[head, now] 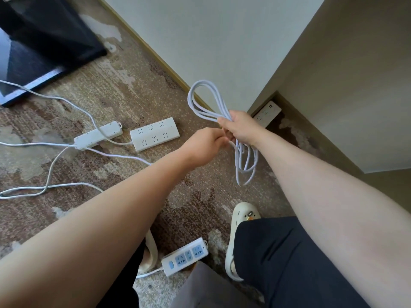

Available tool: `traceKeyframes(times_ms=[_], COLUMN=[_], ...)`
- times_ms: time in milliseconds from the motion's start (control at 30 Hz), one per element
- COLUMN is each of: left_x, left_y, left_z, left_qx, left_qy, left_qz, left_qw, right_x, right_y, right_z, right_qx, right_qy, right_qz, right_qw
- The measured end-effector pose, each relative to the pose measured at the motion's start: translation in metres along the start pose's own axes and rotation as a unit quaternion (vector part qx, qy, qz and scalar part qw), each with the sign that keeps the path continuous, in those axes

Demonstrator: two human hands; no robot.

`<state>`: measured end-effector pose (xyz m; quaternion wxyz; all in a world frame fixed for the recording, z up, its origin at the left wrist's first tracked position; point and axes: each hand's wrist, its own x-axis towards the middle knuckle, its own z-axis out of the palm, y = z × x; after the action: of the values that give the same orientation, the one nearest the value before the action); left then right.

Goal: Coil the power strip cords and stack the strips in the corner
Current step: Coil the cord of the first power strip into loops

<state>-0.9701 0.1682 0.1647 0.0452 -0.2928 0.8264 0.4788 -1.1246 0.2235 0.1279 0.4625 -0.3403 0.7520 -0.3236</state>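
Head view: right hand [239,127] grips the coiled cord [213,112] at its middle, fingers curled round the bundle; loops stick out far-left above the fist and hang down near-side below it. Left hand [206,143] is just beside it on the left, fingers pinched at the cord where it meets the bundle. One power strip in the corner [266,113] lies just right of and beyond the right hand, so that hand is nearer the drop spot. Still on the carpet [189,196]: six-outlet strip [154,134], slim strip [99,135] with loose cords, blue-socket strip [185,256] near the feet.
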Motion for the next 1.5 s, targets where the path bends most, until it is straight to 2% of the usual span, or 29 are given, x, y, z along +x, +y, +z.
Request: traceKeyframes(times_ms=[100, 200, 433, 567, 633, 733, 867, 933, 1033, 1100, 1167, 1300, 1367, 1433, 1500], left_x=[0.002, 0.004, 0.012, 0.016, 0.018, 0.019, 0.013, 0.009, 0.01, 0.011, 0.01, -0.001, -0.008, -0.016, -0.023], left_y=[-0.005, -0.011, -0.012, -0.012, -0.012, -0.019, -0.037, -0.044, -0.045, -0.043, -0.046, -0.064, -0.069, -0.077, -0.089], left_z=[0.001, -0.001, 0.001, -0.001, -0.005, -0.02, -0.049, -0.057, -0.056, -0.056, -0.06, -0.066, -0.066, -0.069, -0.075], left_qx=[0.007, 0.024, -0.113, -0.158, -0.13, -0.025, 0.049, 0.061, 0.062, 0.065, 0.067, 0.048, 0.073, 0.096, 0.105], left_qy=[-0.006, 0.053, 0.133, 0.158, 0.168, 0.144, 0.14, 0.171, 0.226, 0.246, 0.242, 0.178, 0.136, 0.104, 0.111], left_qz=[-0.029, -0.067, -0.089, -0.094, -0.09, -0.101, -0.122, -0.13, -0.113, -0.093, -0.102, -0.129, -0.095, -0.078, -0.106], left_qw=[1.0, 0.996, 0.981, 0.97, 0.973, 0.984, 0.981, 0.975, 0.966, 0.963, 0.963, 0.974, 0.984, 0.987, 0.983], right_x=[0.0, 0.0, -0.003, 0.0, 0.004, 0.008, 0.008, 0.007, 0.003, 0.002, 0.001, -0.001, -0.001, 0.001, 0.002], right_y=[0.0, 0.0, -0.002, -0.002, 0.0, 0.004, 0.005, 0.005, 0.0, -0.004, -0.006, -0.008, -0.006, -0.003, 0.002], right_z=[0.003, 0.004, 0.001, 0.0, -0.001, -0.002, -0.01, -0.013, -0.005, 0.001, 0.003, -0.009, -0.021, -0.037, -0.049], right_qx=[0.021, 0.034, 0.085, 0.1, 0.103, 0.089, 0.043, -0.011, -0.105, -0.125, -0.116, -0.114, -0.098, -0.077, -0.085], right_qy=[-0.009, -0.021, -0.062, -0.05, -0.033, -0.003, 0.049, 0.035, -0.034, -0.045, -0.033, -0.031, -0.001, 0.089, 0.185], right_qz=[0.004, 0.012, 0.022, 0.018, 0.014, 0.021, 0.035, 0.005, -0.03, -0.031, -0.031, -0.023, -0.001, 0.023, 0.031], right_qw=[1.0, 0.999, 0.994, 0.994, 0.994, 0.996, 0.997, 0.999, 0.993, 0.991, 0.992, 0.993, 0.995, 0.993, 0.979])
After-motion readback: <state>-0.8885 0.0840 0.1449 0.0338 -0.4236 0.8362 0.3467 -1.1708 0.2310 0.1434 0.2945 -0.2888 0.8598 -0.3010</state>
